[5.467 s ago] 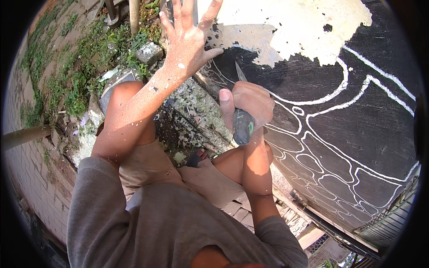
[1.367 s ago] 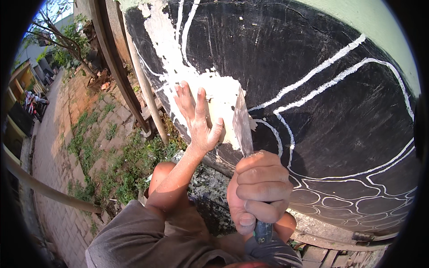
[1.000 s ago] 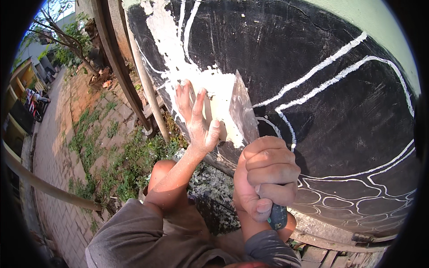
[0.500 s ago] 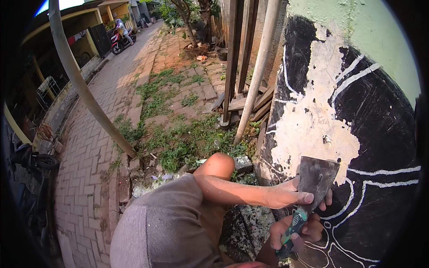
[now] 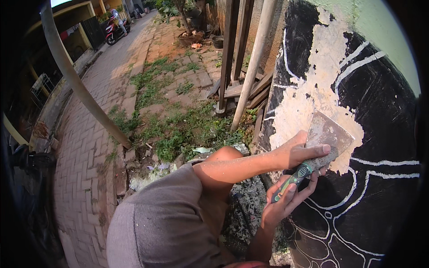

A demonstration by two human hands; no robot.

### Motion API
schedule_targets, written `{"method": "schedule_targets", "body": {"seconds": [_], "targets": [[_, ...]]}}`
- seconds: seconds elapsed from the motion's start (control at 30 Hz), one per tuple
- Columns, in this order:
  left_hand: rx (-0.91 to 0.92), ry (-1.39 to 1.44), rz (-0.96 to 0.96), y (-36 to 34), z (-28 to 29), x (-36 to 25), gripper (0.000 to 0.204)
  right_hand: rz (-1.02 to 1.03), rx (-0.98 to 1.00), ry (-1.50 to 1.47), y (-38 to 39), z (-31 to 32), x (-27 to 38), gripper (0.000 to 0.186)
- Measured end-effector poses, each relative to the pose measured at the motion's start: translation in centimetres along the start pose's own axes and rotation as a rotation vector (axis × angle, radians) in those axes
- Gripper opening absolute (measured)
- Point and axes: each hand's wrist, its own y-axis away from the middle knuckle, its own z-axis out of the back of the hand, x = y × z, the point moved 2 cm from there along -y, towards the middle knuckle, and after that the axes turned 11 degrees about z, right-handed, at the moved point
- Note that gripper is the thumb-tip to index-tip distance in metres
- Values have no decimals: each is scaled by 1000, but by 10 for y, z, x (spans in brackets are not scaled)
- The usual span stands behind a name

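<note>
A paint scraper [image 5: 331, 132] with a wide, dusty metal blade and a green-and-black handle is in front of the wall, blade upward. My left hand [image 5: 300, 152] grips it at the lower blade, thumb lying across the face and fingers behind. Below, my right hand [image 5: 292, 196] is wrapped round the handle, fingers partly behind it. Behind the scraper stands the wall [image 5: 384, 120], painted black with white line drawings. A large pale patch [image 5: 290, 118] of bare surface with ragged edges runs down it. Whether the blade touches the wall I cannot tell.
My bent knee [image 5: 223, 154] is left of the wall. Paint flakes [image 5: 246, 201] litter the ground beside it. A pole [image 5: 255, 67] and dark posts [image 5: 230, 53] stand near stacked planks [image 5: 261, 91]. Further left are weeds, a paved lane [image 5: 85, 178] and a person [image 5: 119, 21] by a red motorbike.
Both hands and the scraper have moved up along the wall, and the blade now overlaps the pale patch more. The right hand's hold on the handle looks looser. The view has shifted slightly.
</note>
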Motion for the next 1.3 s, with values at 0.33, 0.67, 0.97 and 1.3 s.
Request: {"method": "schedule_targets", "body": {"seconds": [0.33, 0.67, 0.97, 1.3], "targets": [[-230, 111, 73, 0, -14, -15, 38, 31, 175, -221, -6, -9, 4, 54], [-251, 127, 46, 3, -17, -16, 38, 65, 178, -176, -1, -10, 8, 46], [-288, 153, 44, 3, -17, -11, 33, 90, 191, -126, 2, -10, 6, 35], [-211, 294, 105, 0, 6, -4, 37, 136, 222, -21, 3, -18, 3, 30]]}}
